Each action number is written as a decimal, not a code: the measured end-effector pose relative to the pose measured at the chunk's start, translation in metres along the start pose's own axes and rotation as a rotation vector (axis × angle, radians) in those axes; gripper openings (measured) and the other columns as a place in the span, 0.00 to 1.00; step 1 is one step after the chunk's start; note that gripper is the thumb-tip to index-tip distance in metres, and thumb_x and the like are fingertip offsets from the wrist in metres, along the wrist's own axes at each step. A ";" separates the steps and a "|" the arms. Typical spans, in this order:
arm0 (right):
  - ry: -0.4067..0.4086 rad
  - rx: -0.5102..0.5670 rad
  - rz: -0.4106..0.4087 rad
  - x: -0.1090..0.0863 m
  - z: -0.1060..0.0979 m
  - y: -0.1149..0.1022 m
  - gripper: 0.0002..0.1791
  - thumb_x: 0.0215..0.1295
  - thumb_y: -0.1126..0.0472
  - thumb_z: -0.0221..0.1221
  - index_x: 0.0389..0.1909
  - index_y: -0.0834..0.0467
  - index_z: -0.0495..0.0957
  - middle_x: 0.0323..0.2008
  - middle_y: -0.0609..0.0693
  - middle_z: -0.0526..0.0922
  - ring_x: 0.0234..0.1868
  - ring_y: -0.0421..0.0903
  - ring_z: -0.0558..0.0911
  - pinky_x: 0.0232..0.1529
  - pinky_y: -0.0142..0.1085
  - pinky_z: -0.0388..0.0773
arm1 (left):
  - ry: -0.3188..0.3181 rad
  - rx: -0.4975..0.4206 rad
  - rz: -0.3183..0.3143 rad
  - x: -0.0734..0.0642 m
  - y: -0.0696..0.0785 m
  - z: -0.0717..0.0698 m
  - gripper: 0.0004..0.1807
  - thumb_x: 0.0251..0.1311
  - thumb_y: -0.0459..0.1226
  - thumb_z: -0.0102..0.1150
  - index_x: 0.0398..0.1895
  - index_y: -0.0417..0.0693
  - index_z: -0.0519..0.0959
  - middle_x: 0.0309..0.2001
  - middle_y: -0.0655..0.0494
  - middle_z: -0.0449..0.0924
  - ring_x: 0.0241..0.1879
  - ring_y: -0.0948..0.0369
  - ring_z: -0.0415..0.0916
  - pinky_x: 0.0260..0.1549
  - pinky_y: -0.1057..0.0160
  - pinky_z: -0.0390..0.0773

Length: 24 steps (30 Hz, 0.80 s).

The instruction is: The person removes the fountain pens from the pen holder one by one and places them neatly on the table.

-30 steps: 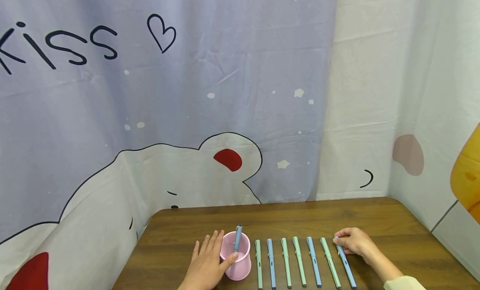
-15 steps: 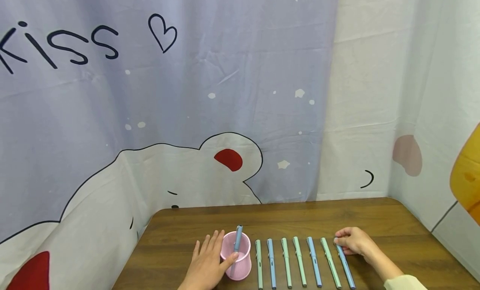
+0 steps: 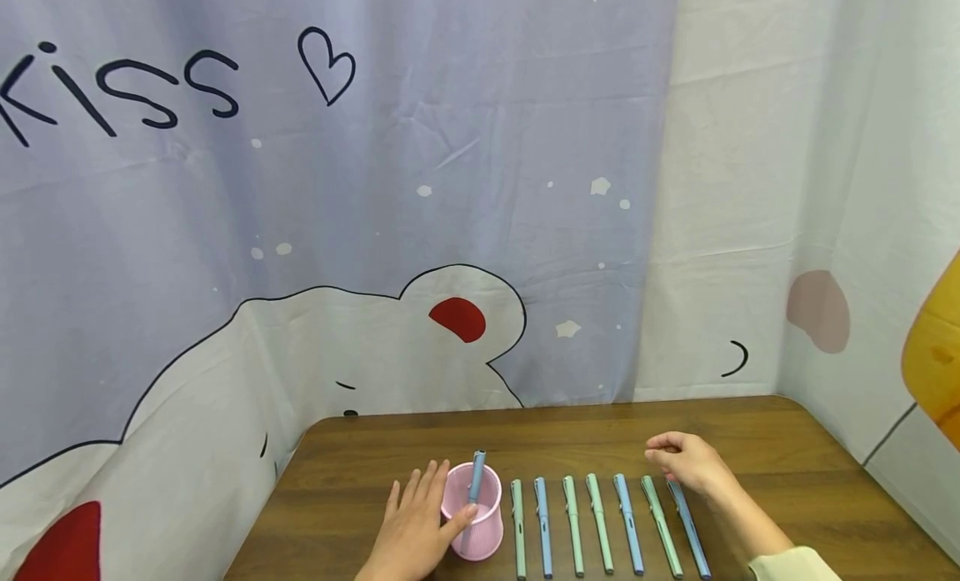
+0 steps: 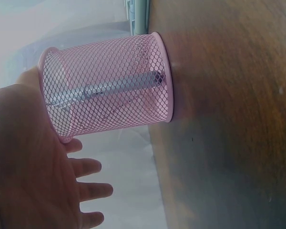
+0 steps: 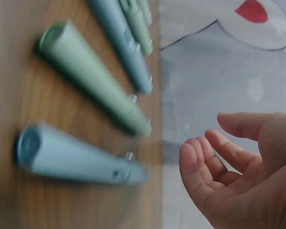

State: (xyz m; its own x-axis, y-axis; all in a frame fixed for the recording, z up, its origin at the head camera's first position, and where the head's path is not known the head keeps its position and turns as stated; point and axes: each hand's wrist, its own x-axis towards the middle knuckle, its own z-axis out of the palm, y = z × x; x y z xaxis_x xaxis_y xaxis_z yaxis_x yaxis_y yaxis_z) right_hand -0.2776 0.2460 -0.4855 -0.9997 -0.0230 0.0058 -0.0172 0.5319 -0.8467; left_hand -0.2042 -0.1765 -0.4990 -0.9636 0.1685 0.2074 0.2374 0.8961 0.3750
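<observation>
My left hand (image 3: 412, 523) rests against a pink mesh pen holder (image 3: 489, 538), its fingers spread and straight and its thumb along the near side at the rim. One blue pen (image 3: 477, 474) leans inside the holder; the left wrist view shows its lower end (image 4: 124, 85) through the mesh. Above the far end of the rightmost blue pen (image 3: 688, 527) hovers my right hand (image 3: 692, 464), fingers loosely bent and holding nothing. That pen lies on the table beside a green pen (image 3: 662, 527). In the right wrist view the fingers (image 5: 193, 164) stand apart from the pens.
Several more blue and green pens, among them a green one (image 3: 518, 531) nearest the holder, lie in a row between the hands. The wooden table (image 3: 570, 435) ends at a printed curtain (image 3: 585, 298) behind.
My right hand has let go of the rightmost blue pen and risen up and leftward from its far end. That pen stays on the table. My left hand keeps its place.
</observation>
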 end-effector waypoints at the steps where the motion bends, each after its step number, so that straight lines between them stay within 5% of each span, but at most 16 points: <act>1: -0.003 0.006 -0.014 0.000 0.003 -0.003 0.17 0.69 0.63 0.62 0.51 0.72 0.79 0.34 0.54 0.83 0.34 0.48 0.81 0.34 0.38 0.84 | 0.000 0.001 0.000 0.000 0.000 0.000 0.48 0.67 0.69 0.44 0.78 0.46 0.60 0.76 0.40 0.60 0.75 0.37 0.54 0.71 0.30 0.46; 11: -0.047 0.139 -0.022 -0.005 0.030 -0.028 0.20 0.69 0.59 0.64 0.56 0.67 0.79 0.47 0.57 0.85 0.47 0.56 0.85 0.48 0.47 0.84 | -0.005 0.000 -0.002 0.000 0.000 0.001 0.49 0.67 0.70 0.43 0.78 0.46 0.60 0.76 0.41 0.60 0.75 0.37 0.55 0.71 0.30 0.46; 24: -0.070 0.253 -0.056 -0.003 0.061 -0.048 0.19 0.68 0.61 0.64 0.55 0.67 0.79 0.46 0.55 0.85 0.49 0.57 0.85 0.50 0.49 0.84 | -0.017 -0.008 -0.011 0.000 0.001 -0.001 0.47 0.68 0.69 0.44 0.78 0.46 0.60 0.76 0.40 0.59 0.75 0.36 0.54 0.71 0.29 0.45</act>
State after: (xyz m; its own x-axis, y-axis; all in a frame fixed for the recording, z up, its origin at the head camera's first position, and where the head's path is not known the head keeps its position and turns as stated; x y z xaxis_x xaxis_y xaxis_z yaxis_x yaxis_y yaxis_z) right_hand -0.2730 0.1689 -0.4777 -0.9935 -0.1101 0.0273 -0.0594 0.2998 -0.9521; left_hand -0.2044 -0.1761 -0.4977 -0.9681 0.1653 0.1882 0.2275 0.8945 0.3849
